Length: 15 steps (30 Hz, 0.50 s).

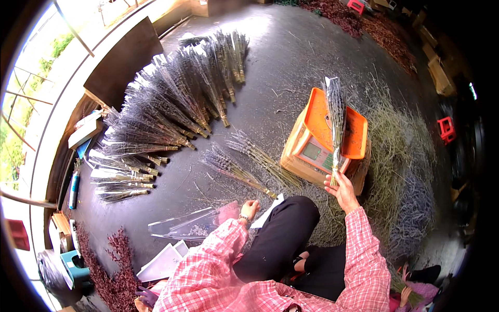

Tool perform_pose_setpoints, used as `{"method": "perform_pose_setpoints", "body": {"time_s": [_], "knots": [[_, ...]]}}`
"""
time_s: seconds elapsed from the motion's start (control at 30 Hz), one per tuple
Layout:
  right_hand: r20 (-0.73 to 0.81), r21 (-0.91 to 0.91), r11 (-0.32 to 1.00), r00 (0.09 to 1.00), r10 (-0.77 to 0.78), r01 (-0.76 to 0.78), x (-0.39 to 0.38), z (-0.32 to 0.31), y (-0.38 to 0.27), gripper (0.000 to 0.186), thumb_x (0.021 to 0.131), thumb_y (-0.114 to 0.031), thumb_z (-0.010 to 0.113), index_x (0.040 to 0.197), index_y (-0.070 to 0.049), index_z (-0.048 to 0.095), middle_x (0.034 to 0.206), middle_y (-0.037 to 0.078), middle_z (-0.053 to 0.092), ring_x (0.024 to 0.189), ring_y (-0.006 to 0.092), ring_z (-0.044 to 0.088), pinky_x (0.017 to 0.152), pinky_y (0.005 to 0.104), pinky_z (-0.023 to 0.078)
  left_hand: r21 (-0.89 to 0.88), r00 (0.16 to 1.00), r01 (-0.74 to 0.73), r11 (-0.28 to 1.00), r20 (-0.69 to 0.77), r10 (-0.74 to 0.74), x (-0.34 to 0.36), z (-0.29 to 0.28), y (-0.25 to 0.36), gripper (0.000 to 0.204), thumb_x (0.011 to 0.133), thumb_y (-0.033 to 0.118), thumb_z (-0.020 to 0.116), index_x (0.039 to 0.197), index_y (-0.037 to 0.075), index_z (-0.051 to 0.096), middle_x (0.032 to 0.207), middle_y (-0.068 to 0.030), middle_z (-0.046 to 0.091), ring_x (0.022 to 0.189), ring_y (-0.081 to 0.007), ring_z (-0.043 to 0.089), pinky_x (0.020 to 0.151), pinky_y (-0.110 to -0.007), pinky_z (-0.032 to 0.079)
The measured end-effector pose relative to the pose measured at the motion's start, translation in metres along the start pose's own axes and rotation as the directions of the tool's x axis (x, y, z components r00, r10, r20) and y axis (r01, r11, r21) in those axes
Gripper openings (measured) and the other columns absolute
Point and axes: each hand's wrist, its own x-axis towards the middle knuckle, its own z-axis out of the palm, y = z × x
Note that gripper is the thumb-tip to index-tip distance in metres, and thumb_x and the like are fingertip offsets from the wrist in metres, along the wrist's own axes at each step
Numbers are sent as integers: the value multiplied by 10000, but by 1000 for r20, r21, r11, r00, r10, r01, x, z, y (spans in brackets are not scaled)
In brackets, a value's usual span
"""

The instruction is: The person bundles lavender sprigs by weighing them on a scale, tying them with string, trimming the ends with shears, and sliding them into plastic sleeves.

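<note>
My right hand (341,190) grips the lower end of a wrapped lavender bundle (336,122). The bundle stands out over an orange-trayed scale (352,135) on a cardboard box (291,151). My left hand (250,209) is curled beside my left knee, near clear plastic sleeves (184,226); what is in it, if anything, I cannot make out. Loose lavender bundles (234,171) lie on the dark floor just ahead of that hand.
Many wrapped bundles (171,99) lie in an arc at left. A dried-stem heap (390,171) is right of the scale. Red foliage (109,265), white trays (158,262) and red stools (447,130) surround me. Another person's hand (405,296) shows at lower right.
</note>
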Motion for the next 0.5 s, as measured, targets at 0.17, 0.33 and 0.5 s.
{"method": "perform_pose_setpoints", "body": {"time_s": [0.17, 0.33, 0.5], "knots": [[68, 10, 994, 992, -110, 109, 9, 7, 14, 296, 919, -169, 507, 1181, -33, 486, 903, 39, 570, 751, 109, 552, 687, 252, 477, -5, 1000, 6, 1000, -28, -6, -53, -3, -15, 262, 878, 231, 561, 988, -6, 584, 765, -56, 656, 657, -109, 612, 614, -247, 484], [224, -194, 978, 974, -28, 72, 3, 37, 29, 304, 911, -164, 523, 1176, -17, 492, 855, 14, 570, 717, 84, 540, 675, 240, 463, -95, 986, -130, 987, 97, 139, -82, 17, 44, 285, 897, 216, 553, 1066, -13, 569, 885, -72, 643, 754, -110, 608, 680, -242, 484], [409, -382, 923, 888, 211, -44, 1, 72, 53, 370, 876, -132, 570, 1186, 37, 461, 848, 22, 570, 733, 79, 534, 650, 214, 453, -336, 914, -291, 896, 181, 364, -88, 49, 143, 417, 856, 254, 624, 1127, -32, 488, 817, -55, 618, 686, -102, 570, 630, -231, 468]]}}
